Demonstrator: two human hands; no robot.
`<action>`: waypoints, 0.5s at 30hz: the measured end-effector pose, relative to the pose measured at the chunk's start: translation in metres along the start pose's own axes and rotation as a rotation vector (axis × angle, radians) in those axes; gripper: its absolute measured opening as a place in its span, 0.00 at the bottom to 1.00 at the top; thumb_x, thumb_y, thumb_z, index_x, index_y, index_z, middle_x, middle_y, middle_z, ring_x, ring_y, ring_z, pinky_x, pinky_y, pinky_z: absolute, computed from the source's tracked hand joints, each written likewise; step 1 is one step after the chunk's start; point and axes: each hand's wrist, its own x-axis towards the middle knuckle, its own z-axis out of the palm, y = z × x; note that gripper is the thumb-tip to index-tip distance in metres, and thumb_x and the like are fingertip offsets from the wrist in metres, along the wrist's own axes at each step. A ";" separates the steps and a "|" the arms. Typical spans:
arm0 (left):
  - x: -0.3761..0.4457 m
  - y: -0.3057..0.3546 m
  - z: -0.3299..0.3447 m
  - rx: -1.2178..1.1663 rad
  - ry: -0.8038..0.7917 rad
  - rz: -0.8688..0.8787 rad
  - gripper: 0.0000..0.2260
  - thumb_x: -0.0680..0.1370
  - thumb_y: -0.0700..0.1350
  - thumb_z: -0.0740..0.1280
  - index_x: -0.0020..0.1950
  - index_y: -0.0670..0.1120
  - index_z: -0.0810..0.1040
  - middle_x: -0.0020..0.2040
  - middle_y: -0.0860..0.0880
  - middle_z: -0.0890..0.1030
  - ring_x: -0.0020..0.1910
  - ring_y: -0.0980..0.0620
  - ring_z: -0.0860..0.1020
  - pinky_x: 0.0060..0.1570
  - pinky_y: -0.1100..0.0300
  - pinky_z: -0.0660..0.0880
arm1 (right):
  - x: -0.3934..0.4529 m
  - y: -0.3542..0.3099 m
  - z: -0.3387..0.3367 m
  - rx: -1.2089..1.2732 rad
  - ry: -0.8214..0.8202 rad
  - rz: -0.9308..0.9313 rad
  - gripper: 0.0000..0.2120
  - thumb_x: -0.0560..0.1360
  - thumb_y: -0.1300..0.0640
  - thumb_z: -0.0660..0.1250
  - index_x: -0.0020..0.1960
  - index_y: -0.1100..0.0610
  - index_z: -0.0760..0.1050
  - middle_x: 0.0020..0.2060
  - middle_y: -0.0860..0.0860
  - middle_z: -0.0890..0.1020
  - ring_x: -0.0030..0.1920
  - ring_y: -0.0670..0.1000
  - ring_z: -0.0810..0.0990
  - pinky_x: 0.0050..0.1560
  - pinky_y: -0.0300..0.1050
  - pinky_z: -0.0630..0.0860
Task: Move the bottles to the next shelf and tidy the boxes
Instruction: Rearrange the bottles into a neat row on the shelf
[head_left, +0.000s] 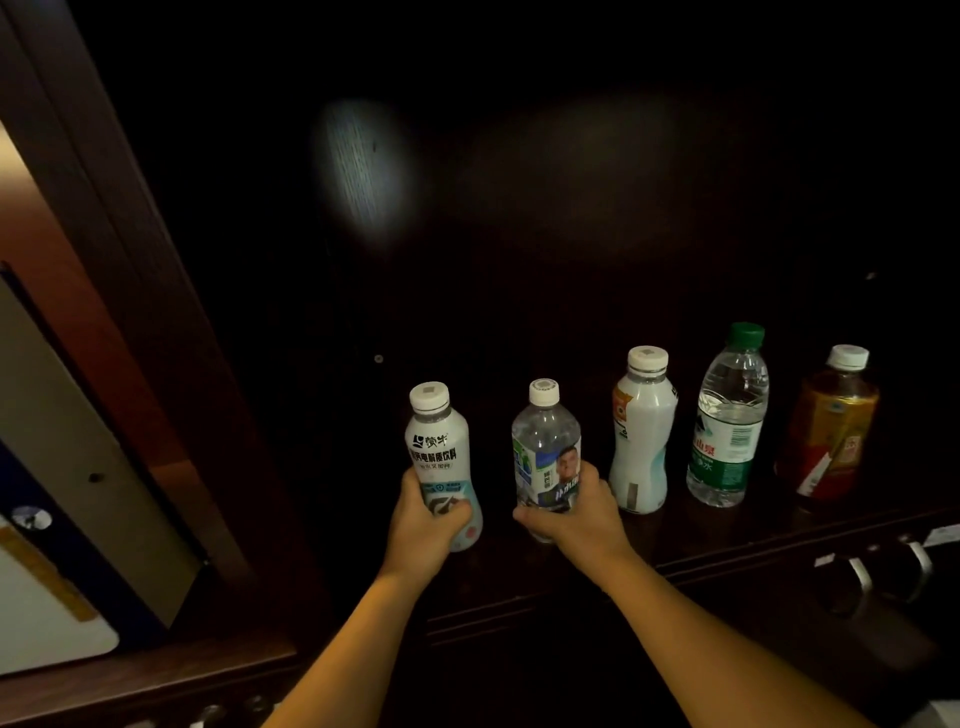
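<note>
- Left hand (423, 519) clamped round the lower body of a white drink bottle (441, 457); fingers cover the bottom of the label, base partly visible past the knuckles.
- Right hand (576, 512) clamped round the lower half of a clear bottle (545, 447) with a white cap; its base is hidden by the palm.
- Can't tell if either held bottle is standing on the shelf (727, 540) or lifted just off it: too dark under the hands.
- Three more bottles upright on the same shelf to the right, apart from each other: second white bottle (644, 431) just beside the right hand, green-capped water bottle (730, 421), then an amber bottle (834, 431) with a white cap.
- Amber bottle's label is dim and mostly unreadable; its base fades into shadow.
- Cupboard interior almost black; back wall shows only as one faint lit patch of wood grain (363, 166). Shelf depth and any shelf above can't be made out.
- Shelf front edge visible only as a thin highlight. Below it at right, two curved metal handles (888, 569), partly lost in the dark.
- Left: dark wood frame (156, 291), then a pale panel (67, 415) cut off by the picture edge. What it is can't be told.
- Both forearms run out of the bottom edge.
</note>
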 end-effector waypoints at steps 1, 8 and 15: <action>0.000 -0.001 -0.001 -0.007 -0.003 -0.004 0.25 0.70 0.41 0.72 0.63 0.55 0.68 0.52 0.55 0.79 0.49 0.60 0.79 0.40 0.68 0.73 | 0.000 0.001 0.001 0.019 -0.002 0.005 0.37 0.57 0.47 0.80 0.62 0.48 0.70 0.55 0.49 0.80 0.55 0.46 0.79 0.54 0.45 0.78; -0.001 -0.001 0.000 -0.026 -0.015 -0.008 0.26 0.71 0.42 0.72 0.64 0.57 0.67 0.53 0.56 0.78 0.49 0.63 0.79 0.39 0.70 0.73 | -0.001 0.000 0.002 -0.017 0.027 0.063 0.56 0.58 0.47 0.79 0.77 0.46 0.51 0.68 0.51 0.61 0.67 0.50 0.63 0.67 0.50 0.67; -0.002 -0.001 -0.001 -0.039 -0.025 0.001 0.27 0.71 0.43 0.72 0.67 0.57 0.66 0.55 0.57 0.78 0.51 0.64 0.78 0.40 0.70 0.74 | -0.003 -0.002 0.015 -0.048 0.131 -0.094 0.36 0.61 0.44 0.78 0.65 0.38 0.67 0.55 0.42 0.79 0.56 0.44 0.79 0.52 0.39 0.77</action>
